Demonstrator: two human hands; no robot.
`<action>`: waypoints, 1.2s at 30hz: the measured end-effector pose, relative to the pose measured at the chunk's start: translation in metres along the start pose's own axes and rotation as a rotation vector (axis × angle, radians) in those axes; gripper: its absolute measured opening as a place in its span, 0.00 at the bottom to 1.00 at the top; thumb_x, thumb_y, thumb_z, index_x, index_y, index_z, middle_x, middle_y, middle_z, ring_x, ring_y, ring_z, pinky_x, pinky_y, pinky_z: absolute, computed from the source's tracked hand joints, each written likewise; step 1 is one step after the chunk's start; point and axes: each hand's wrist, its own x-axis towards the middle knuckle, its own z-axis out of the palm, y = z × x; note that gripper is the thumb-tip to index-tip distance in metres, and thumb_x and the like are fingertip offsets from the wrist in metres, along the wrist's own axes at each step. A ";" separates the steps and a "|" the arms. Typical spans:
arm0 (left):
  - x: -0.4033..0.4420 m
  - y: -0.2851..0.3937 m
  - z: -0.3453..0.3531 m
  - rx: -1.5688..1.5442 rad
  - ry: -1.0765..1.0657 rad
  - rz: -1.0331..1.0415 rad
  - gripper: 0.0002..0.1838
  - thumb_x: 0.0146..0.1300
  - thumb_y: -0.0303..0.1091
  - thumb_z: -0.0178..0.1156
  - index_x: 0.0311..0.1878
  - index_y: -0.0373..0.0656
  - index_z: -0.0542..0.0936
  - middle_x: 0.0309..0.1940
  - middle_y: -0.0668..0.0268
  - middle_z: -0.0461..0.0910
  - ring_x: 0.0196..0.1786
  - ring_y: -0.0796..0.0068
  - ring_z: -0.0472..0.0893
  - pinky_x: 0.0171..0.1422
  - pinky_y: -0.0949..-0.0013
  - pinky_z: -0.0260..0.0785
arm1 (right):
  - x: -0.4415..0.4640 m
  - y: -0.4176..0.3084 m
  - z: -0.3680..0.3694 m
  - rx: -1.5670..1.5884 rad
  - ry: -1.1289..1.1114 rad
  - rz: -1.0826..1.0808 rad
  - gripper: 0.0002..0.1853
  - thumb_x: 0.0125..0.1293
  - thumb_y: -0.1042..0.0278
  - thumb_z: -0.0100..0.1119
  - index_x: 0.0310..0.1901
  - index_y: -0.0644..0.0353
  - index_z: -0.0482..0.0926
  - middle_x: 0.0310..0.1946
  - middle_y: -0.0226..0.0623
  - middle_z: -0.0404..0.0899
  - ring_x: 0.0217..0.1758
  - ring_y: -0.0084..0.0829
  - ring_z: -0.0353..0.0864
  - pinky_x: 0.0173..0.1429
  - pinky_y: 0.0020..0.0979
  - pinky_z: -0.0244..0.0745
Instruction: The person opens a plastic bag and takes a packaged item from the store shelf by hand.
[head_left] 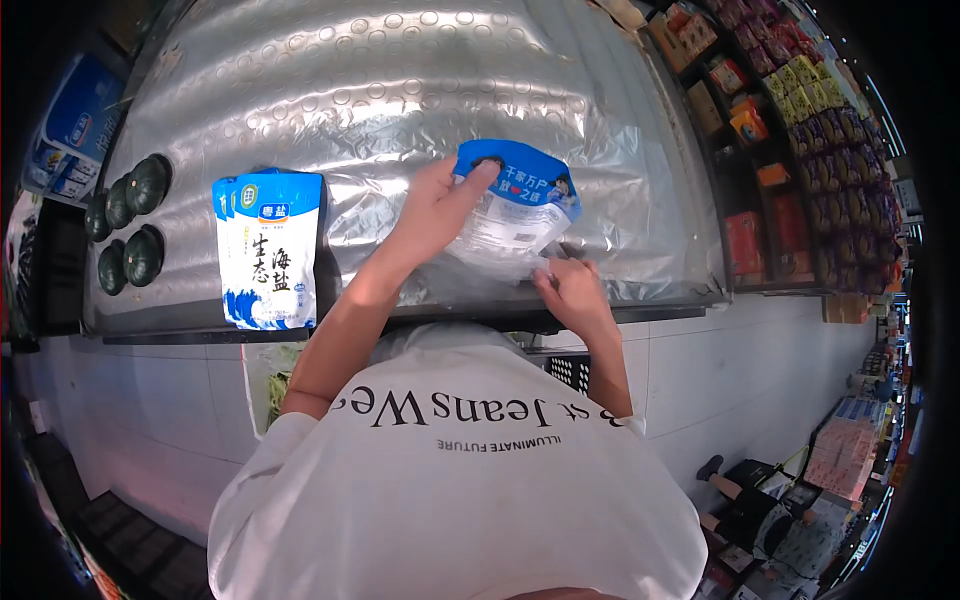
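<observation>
- A person's left hand [435, 205] pinches the upper left corner of a blue-and-white bag [515, 215], thumb laid across its printed face, to the right of the stacked salt pouches [275, 250].
- The right hand [575, 295], farther right of the stack, pinches the bag's clear, crinkled lower end between thumb and curled fingers.
- The bag is tilted above the foil-covered counter [400, 130], apart from the stack, with foil showing between the two.
- The stack's lower end reaches almost to the counter's near edge, leaving little margin there.
- Left of the stack, dark green gourds [138, 205] cluster by the counter's left edge.
- Beyond the stack, ridged foil stretches broadly toward the far side.
- Well to the stack's right, past the counter's right edge, stand shelves [765, 190] of packaged goods.
</observation>
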 end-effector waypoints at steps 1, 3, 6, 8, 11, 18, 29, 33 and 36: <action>0.004 0.004 0.003 -0.167 0.071 0.018 0.11 0.66 0.35 0.50 0.42 0.37 0.77 0.35 0.71 0.79 0.37 0.84 0.74 0.44 0.76 0.66 | -0.004 0.000 0.012 0.016 -0.042 0.027 0.13 0.57 0.62 0.54 0.22 0.62 0.73 0.20 0.45 0.75 0.30 0.46 0.75 0.39 0.42 0.67; 0.017 0.015 0.007 -0.504 0.215 0.057 0.11 0.66 0.35 0.51 0.43 0.39 0.76 0.37 0.69 0.79 0.41 0.83 0.75 0.47 0.74 0.67 | -0.008 -0.006 0.018 -0.017 -0.077 0.041 0.12 0.56 0.63 0.53 0.23 0.63 0.77 0.21 0.48 0.76 0.28 0.48 0.76 0.39 0.44 0.69; 0.027 0.039 0.003 -0.732 0.239 -0.047 0.09 0.66 0.36 0.51 0.43 0.42 0.73 0.41 0.68 0.78 0.44 0.78 0.77 0.49 0.73 0.68 | -0.002 -0.016 -0.002 -0.057 -0.251 0.148 0.12 0.55 0.62 0.54 0.26 0.63 0.78 0.25 0.49 0.78 0.30 0.49 0.77 0.39 0.44 0.70; 0.030 0.045 -0.002 -0.685 0.266 -0.058 0.08 0.66 0.35 0.51 0.42 0.42 0.73 0.39 0.68 0.78 0.44 0.75 0.77 0.51 0.70 0.69 | -0.002 -0.008 -0.005 -0.051 -0.287 0.224 0.12 0.52 0.61 0.55 0.28 0.62 0.79 0.27 0.49 0.78 0.33 0.48 0.77 0.40 0.43 0.71; 0.033 0.043 -0.013 -0.636 0.292 -0.071 0.09 0.66 0.35 0.50 0.42 0.40 0.73 0.40 0.67 0.78 0.44 0.74 0.78 0.51 0.70 0.71 | -0.004 0.008 -0.018 -0.106 -0.344 0.362 0.13 0.49 0.60 0.56 0.29 0.61 0.79 0.29 0.48 0.78 0.36 0.47 0.77 0.42 0.42 0.71; 0.026 0.036 -0.019 -0.675 0.305 -0.264 0.09 0.66 0.35 0.51 0.42 0.40 0.74 0.39 0.65 0.79 0.44 0.75 0.78 0.50 0.69 0.70 | -0.014 0.030 -0.085 0.062 0.145 0.355 0.17 0.52 0.66 0.56 0.44 0.62 0.75 0.39 0.41 0.79 0.41 0.37 0.78 0.48 0.33 0.71; 0.021 0.014 -0.019 -0.611 0.186 -0.244 0.10 0.65 0.35 0.52 0.45 0.40 0.73 0.41 0.66 0.78 0.43 0.77 0.78 0.48 0.72 0.71 | 0.081 -0.066 -0.009 1.413 0.071 0.228 0.21 0.71 0.59 0.39 0.54 0.69 0.67 0.48 0.44 0.74 0.47 0.30 0.77 0.49 0.28 0.70; 0.007 -0.013 -0.031 -0.490 0.154 -0.242 0.14 0.66 0.33 0.49 0.52 0.36 0.70 0.47 0.63 0.76 0.48 0.75 0.76 0.52 0.71 0.69 | 0.105 -0.061 0.022 1.572 0.166 0.370 0.22 0.70 0.57 0.42 0.49 0.71 0.71 0.42 0.43 0.78 0.40 0.30 0.80 0.44 0.28 0.74; -0.010 -0.039 -0.031 -0.331 0.063 -0.212 0.25 0.63 0.26 0.50 0.62 0.35 0.59 0.54 0.59 0.70 0.57 0.72 0.70 0.61 0.69 0.63 | 0.113 -0.057 0.027 1.642 0.190 0.429 0.23 0.70 0.56 0.41 0.50 0.72 0.70 0.42 0.43 0.77 0.42 0.33 0.80 0.46 0.31 0.75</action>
